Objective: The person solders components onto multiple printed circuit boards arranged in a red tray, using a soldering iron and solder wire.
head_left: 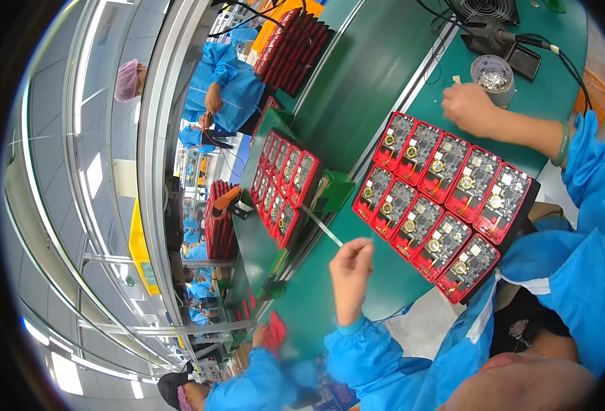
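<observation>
Tweezers [322, 226] sit pinched in the left hand [350, 274], beside the red tray of circuit boards [446, 198]; the right hand [468, 108], fingers curled together, reaches toward the tin [492, 75]. Boards look untouched yet.

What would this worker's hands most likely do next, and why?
Probably bring the right hand back from the small tub of silvery bits to the red tray of circuit boards. The left hand already holds a thin strip raised beside the tray, seemingly waiting.
</observation>
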`<state>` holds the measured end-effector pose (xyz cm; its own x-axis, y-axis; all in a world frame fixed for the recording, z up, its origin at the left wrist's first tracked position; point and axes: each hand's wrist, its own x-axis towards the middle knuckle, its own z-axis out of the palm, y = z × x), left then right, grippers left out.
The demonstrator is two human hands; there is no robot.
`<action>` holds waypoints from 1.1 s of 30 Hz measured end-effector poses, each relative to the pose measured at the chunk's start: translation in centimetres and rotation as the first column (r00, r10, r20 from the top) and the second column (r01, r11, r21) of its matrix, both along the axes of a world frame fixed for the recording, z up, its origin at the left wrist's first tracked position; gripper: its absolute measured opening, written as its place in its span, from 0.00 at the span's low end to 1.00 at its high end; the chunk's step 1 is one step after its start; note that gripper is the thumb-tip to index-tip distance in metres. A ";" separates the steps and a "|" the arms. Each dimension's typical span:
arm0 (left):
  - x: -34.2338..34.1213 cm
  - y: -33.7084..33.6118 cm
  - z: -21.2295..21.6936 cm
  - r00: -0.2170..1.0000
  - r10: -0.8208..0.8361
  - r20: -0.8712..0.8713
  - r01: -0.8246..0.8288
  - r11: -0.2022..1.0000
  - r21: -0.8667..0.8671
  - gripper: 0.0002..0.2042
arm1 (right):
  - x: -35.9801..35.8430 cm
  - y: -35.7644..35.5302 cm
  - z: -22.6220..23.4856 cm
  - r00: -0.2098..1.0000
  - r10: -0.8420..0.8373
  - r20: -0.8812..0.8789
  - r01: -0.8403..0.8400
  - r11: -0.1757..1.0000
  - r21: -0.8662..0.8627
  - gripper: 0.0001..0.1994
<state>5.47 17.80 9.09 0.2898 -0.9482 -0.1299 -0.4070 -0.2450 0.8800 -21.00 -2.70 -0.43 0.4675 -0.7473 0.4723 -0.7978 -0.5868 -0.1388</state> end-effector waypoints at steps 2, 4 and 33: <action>-2.3 -1.7 -0.5 0.994 -0.103 -0.036 0.102 0.994 -0.038 0.06 | 1.2 2.2 1.5 0.914 0.325 0.242 -0.305 0.945 -0.117 0.08; -4.5 -3.1 -0.9 0.978 -0.200 -0.068 0.196 0.979 -0.063 0.05 | 2.4 4.9 2.8 0.698 0.585 0.413 -0.568 0.804 -0.177 0.08; 3.7 -0.4 1.0 0.794 0.198 0.574 0.029 0.932 -0.362 0.07 | -13.5 1.0 -0.8 -0.175 -0.479 0.860 0.001 0.874 0.487 0.28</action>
